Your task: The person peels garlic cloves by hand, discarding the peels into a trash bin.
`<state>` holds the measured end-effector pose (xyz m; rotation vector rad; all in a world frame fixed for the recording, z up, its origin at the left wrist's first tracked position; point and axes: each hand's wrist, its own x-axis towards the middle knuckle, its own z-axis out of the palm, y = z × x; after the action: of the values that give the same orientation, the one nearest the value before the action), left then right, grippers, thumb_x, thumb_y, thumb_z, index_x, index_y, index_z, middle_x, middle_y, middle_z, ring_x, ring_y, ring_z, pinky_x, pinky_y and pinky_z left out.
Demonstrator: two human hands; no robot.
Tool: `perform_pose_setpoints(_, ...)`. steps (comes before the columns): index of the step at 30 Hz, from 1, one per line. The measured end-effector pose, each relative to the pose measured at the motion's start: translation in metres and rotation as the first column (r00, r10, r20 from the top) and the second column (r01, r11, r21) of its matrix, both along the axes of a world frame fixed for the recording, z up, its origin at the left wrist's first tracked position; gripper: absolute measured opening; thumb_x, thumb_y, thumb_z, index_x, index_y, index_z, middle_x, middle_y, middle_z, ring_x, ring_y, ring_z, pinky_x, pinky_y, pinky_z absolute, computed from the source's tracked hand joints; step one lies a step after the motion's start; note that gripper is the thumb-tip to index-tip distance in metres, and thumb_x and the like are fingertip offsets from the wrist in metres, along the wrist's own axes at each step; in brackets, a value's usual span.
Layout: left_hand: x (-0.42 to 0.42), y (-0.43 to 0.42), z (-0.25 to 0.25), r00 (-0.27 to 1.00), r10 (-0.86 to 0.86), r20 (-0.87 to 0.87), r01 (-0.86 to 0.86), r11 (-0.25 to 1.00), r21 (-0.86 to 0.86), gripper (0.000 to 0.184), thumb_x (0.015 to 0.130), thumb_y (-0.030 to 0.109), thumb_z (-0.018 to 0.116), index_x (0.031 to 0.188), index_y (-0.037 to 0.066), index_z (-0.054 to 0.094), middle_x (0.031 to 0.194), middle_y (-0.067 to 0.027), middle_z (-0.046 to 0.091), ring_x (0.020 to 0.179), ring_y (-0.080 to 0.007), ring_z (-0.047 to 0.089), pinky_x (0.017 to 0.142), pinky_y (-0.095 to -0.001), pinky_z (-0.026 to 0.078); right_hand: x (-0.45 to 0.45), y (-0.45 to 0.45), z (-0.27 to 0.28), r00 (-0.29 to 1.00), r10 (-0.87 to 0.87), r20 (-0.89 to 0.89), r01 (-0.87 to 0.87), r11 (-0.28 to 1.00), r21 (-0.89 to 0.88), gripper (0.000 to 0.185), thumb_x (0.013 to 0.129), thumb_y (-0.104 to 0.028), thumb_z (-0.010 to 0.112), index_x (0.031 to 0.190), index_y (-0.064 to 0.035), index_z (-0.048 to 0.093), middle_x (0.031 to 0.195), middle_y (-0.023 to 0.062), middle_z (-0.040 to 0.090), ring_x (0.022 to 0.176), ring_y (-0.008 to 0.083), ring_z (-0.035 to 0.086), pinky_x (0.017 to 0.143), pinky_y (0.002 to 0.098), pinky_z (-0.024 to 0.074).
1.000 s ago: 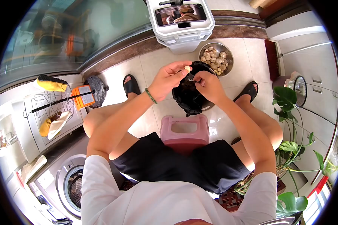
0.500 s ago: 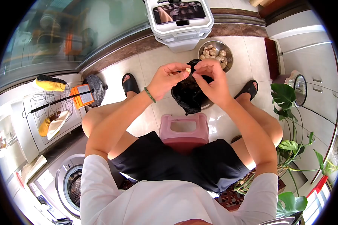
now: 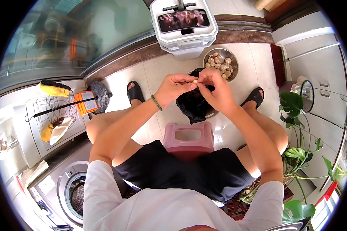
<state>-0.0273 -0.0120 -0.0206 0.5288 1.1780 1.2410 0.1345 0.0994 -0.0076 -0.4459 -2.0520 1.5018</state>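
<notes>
Between thumb and fingertips, my left hand (image 3: pixel 175 89) pinches a small pale garlic clove (image 3: pixel 195 82). My right hand (image 3: pixel 216 91) meets it from the other side, its thumb and fingers closed on the clove's edge. Both hands are over a container lined with a black plastic bag (image 3: pixel 190 107), whose contents are dark and hard to make out. Just beyond my right hand, a round metal bowl (image 3: pixel 235 69) holds several garlic bulbs (image 3: pixel 216 61).
A pink plastic stool (image 3: pixel 189 144) stands between my legs. Ahead, a phone (image 3: pixel 184 20) lies on a white and grey bin (image 3: pixel 187 44). To the left are a wire rack (image 3: pixel 59 106) and a washing machine (image 3: pixel 72 188); a leafy plant (image 3: pixel 293 104) grows at the right.
My right fingertips have come in to the clove, where a gap was before. Both hands sit slightly lower in view, and the view has shifted a little.
</notes>
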Motion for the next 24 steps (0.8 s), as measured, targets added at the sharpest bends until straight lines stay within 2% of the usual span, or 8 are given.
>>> perform_pose_setpoints(1, 0.000, 0.000, 0.000, 1.000, 0.000, 0.000, 0.000, 1.000, 0.000, 0.023, 0.086, 0.012, 0.071, 0.108, 0.004, 0.070, 0.092, 0.0018, 0.068, 0.076, -0.0029, 0.053, 0.066, -0.0189, 0.043, 0.000, 0.000, -0.001, 1.000, 0.002, -0.015, -0.003, 1.000, -0.028, 0.029, 0.083, 0.007, 0.062, 0.106, -0.0047, 0.048, 0.089, 0.0088, 0.060, 0.081, 0.0224, 0.068, 0.073, 0.0305, 0.0552)
perform_pose_setpoints(3, 0.001, 0.000, -0.003, 0.999, -0.003, -0.038, 0.005, 1.000, 0.030, 0.024, 0.087, 0.014, 0.071, 0.109, 0.005, 0.069, 0.089, 0.0039, 0.066, 0.066, -0.0012, 0.047, 0.055, -0.0192, 0.033, 0.001, 0.000, -0.003, 1.000, 0.004, -0.019, -0.005, 0.998, -0.060, 0.029, 0.083, 0.008, 0.062, 0.106, -0.0045, 0.047, 0.089, 0.0086, 0.060, 0.081, 0.0213, 0.067, 0.074, 0.0304, 0.0553)
perform_pose_setpoints(10, 0.004, 0.001, -0.003, 1.000, 0.011, -0.022, -0.011, 1.000, 0.017, 0.023, 0.088, 0.015, 0.070, 0.108, 0.006, 0.069, 0.088, 0.0037, 0.066, 0.066, -0.0013, 0.046, 0.055, -0.0191, 0.033, 0.001, 0.000, -0.002, 1.000, 0.017, -0.010, -0.018, 0.992, -0.128, 0.030, 0.084, 0.009, 0.059, 0.108, -0.0039, 0.046, 0.088, 0.0084, 0.058, 0.083, 0.0192, 0.064, 0.078, 0.0316, 0.0540)
perform_pose_setpoints(12, 0.005, 0.001, -0.003, 0.998, 0.007, 0.060, -0.005, 1.000, -0.031, 0.023, 0.089, 0.018, 0.070, 0.108, 0.006, 0.068, 0.087, 0.0047, 0.065, 0.066, -0.0012, 0.044, 0.055, -0.0194, 0.032, 0.001, -0.001, -0.005, 1.000, 0.008, -0.001, -0.008, 0.993, -0.117, 0.031, 0.084, 0.009, 0.059, 0.109, -0.0038, 0.045, 0.088, 0.0085, 0.057, 0.082, 0.0194, 0.063, 0.078, 0.0320, 0.0537)
perform_pose_setpoints(16, 0.006, 0.002, -0.003, 0.995, 0.024, 0.092, -0.019, 0.998, -0.058, 0.026, 0.088, 0.021, 0.071, 0.109, 0.007, 0.067, 0.088, 0.0041, 0.063, 0.065, -0.0005, 0.044, 0.053, -0.0186, 0.029, 0.001, 0.000, -0.008, 1.000, -0.011, -0.004, 0.011, 0.997, -0.077, 0.033, 0.083, 0.008, 0.058, 0.111, -0.0041, 0.045, 0.087, 0.0086, 0.056, 0.080, 0.0195, 0.061, 0.076, 0.0319, 0.0525)
perform_pose_setpoints(18, 0.006, 0.005, -0.002, 0.985, 0.051, 0.163, -0.036, 0.995, -0.094, 0.026, 0.088, 0.022, 0.071, 0.110, 0.008, 0.066, 0.088, 0.0057, 0.061, 0.063, -0.0009, 0.040, 0.052, -0.0195, 0.027, 0.002, 0.001, -0.009, 1.000, -0.004, 0.011, 0.005, 0.997, -0.072, 0.033, 0.083, 0.008, 0.058, 0.111, -0.0042, 0.045, 0.086, 0.0084, 0.055, 0.079, 0.0194, 0.060, 0.075, 0.0315, 0.0520)
perform_pose_setpoints(24, 0.005, 0.005, 0.001, 0.966, 0.055, 0.254, -0.026, 0.993, -0.117, 0.022, 0.091, 0.023, 0.067, 0.107, 0.010, 0.063, 0.089, 0.0065, 0.060, 0.062, -0.0003, 0.040, 0.052, -0.0188, 0.028, 0.005, 0.000, -0.013, 1.000, 0.022, 0.023, -0.020, 0.996, -0.081, 0.033, 0.082, 0.008, 0.057, 0.111, -0.0043, 0.045, 0.086, 0.0076, 0.054, 0.077, 0.0187, 0.057, 0.072, 0.0304, 0.0505)
